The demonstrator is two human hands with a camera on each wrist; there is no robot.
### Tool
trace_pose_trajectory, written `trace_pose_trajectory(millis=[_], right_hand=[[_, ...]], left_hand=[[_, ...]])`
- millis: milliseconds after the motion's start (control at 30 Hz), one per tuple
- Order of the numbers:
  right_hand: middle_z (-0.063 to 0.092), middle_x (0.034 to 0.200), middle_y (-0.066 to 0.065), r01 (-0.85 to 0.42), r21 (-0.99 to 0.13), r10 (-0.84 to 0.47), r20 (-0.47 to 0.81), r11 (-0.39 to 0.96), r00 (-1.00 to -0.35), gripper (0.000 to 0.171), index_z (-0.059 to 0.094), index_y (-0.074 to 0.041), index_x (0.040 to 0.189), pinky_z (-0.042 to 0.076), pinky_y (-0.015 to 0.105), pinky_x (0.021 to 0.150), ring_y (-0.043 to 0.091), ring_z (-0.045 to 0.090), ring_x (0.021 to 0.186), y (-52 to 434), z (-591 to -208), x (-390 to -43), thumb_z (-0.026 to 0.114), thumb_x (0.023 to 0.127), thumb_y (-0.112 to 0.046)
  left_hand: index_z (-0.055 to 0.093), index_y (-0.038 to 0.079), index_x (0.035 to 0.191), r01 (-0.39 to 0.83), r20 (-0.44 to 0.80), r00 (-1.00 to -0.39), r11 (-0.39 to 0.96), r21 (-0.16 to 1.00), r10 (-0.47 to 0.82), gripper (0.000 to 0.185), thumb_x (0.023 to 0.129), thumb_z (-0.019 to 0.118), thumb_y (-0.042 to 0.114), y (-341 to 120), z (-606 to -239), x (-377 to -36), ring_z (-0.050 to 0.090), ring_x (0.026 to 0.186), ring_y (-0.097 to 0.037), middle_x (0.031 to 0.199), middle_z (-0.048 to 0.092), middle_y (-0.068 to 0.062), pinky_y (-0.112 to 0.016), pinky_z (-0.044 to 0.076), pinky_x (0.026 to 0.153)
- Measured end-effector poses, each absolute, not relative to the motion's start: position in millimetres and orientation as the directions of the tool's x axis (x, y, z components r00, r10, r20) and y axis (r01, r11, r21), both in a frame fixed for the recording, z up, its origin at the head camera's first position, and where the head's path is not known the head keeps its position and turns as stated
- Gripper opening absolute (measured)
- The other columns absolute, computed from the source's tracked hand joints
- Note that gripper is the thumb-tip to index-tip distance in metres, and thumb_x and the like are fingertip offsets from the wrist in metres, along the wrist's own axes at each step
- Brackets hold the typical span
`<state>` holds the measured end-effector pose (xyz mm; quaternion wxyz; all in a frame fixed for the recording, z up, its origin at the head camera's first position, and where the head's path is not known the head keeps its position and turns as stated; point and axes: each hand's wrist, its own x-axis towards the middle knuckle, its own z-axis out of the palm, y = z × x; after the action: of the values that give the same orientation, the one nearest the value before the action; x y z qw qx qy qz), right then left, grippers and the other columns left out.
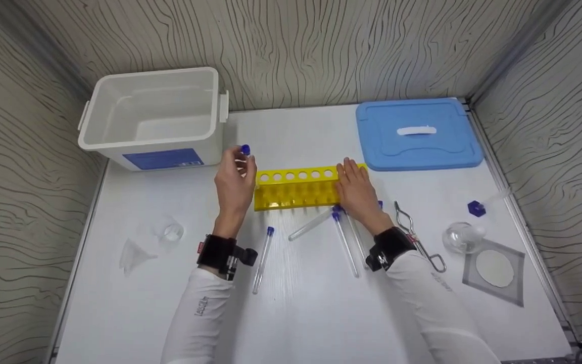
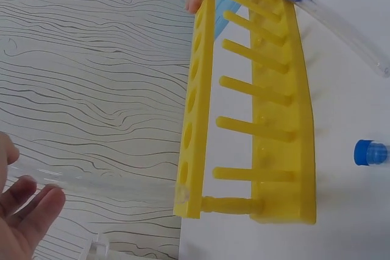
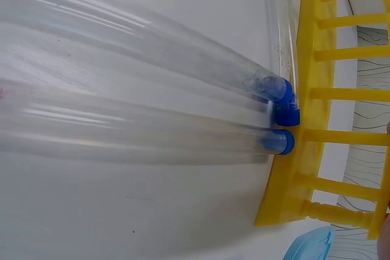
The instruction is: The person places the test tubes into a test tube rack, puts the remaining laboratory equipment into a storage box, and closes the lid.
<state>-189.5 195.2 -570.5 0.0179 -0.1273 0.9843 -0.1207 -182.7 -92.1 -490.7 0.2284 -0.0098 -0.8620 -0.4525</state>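
A lab bench: yellow tube rack (image 1: 296,188), glass flask (image 1: 460,236) and funnel (image 1: 133,254) (all glassware).

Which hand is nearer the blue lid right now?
Right. The right hand rests on the yellow rack's end just below the blue lid's corner; the left hand, holding a tube, is beyond the rack's far end.

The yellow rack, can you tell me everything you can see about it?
The yellow rack looks like plastic: a top strip with a row of round holes, all empty, thin rods and a base. It stands upright on the white table. The right hand rests on its right end. Blue-capped tubes lie against its base.
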Motion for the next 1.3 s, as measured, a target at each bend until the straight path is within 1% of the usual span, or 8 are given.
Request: trace_pose_trajectory(millis=[167, 433, 867, 1133, 1300], right_hand=[[0.026, 0.162, 0.022, -0.258, -0.254, -0.261, 0.019, 0.932, -0.965, 0.054, 0.032, 0.002, 0.153, 0.015, 0.054, 0.126, 0.037, 0.023, 0.153, 192.9, -570.2, -190.2, 0.036, 0.106, -0.026], [0.019, 0.165, 0.019, -0.236, -0.261, -0.256, -0.046, 0.936, -0.966, 0.057, 0.026, -0.001, 0.156, 0.011, 0.051, 0.128, 0.035, 0.017, 0.155, 186.1, -567.4, -191.5, 0.034, 0.107, -0.029], [0.016, 0.167, 0.016, -0.212, -0.25, -0.238, -0.078, 0.945, -0.968, 0.058, 0.023, -0.004, 0.157, 0.009, 0.049, 0.128, 0.032, 0.014, 0.156, 185.5, -568.5, -189.3, 0.035, 0.107, -0.03], [0.023, 0.164, 0.021, -0.246, -0.257, -0.256, -0.004, 0.934, -0.967, 0.056, 0.03, 0.0, 0.154, 0.013, 0.051, 0.128, 0.035, 0.02, 0.154, 188.5, -569.3, -188.7, 0.039, 0.106, -0.026], [0.024, 0.163, 0.022, -0.254, -0.246, -0.26, 0.006, 0.935, -0.966, 0.055, 0.031, 0.002, 0.153, 0.014, 0.052, 0.127, 0.036, 0.022, 0.153, 190.1, -570.3, -187.7, 0.039, 0.106, -0.025]], left_hand=[[0.057, 0.004, 0.123, 0.207, 0.388, -0.899, 0.583, 0.786, -0.203, 0.03, 0.098, 0.06, 0.021, -88.4, -490.7, -186.0, 0.067, 0.091, -0.021, 0.104, 0.065, -0.012, -0.029, 0.06, 0.083], [0.056, 0.003, 0.125, 0.204, 0.371, -0.911, 0.588, 0.783, -0.178, 0.031, 0.099, 0.059, 0.019, -84.8, -494.2, -191.6, 0.069, 0.096, -0.022, 0.108, 0.066, -0.013, -0.031, 0.06, 0.088], [0.055, 0.008, 0.127, 0.103, 0.238, -0.959, 0.586, 0.804, -0.157, 0.031, 0.099, 0.059, 0.021, -82.2, -516.2, -190.5, 0.067, 0.101, -0.02, 0.113, 0.066, -0.009, -0.032, 0.057, 0.096], [0.055, 0.01, 0.128, 0.036, 0.156, -0.977, 0.61, 0.792, -0.144, 0.031, 0.099, 0.059, 0.022, -80.6, -526.0, -190.2, 0.068, 0.104, -0.022, 0.116, 0.068, -0.008, -0.034, 0.057, 0.098], [0.056, 0.01, 0.128, 0.009, 0.12, -0.983, 0.615, 0.789, -0.139, 0.031, 0.099, 0.06, 0.02, -77.9, -529.9, -188.4, 0.068, 0.105, -0.022, 0.118, 0.068, -0.009, -0.035, 0.056, 0.099]])
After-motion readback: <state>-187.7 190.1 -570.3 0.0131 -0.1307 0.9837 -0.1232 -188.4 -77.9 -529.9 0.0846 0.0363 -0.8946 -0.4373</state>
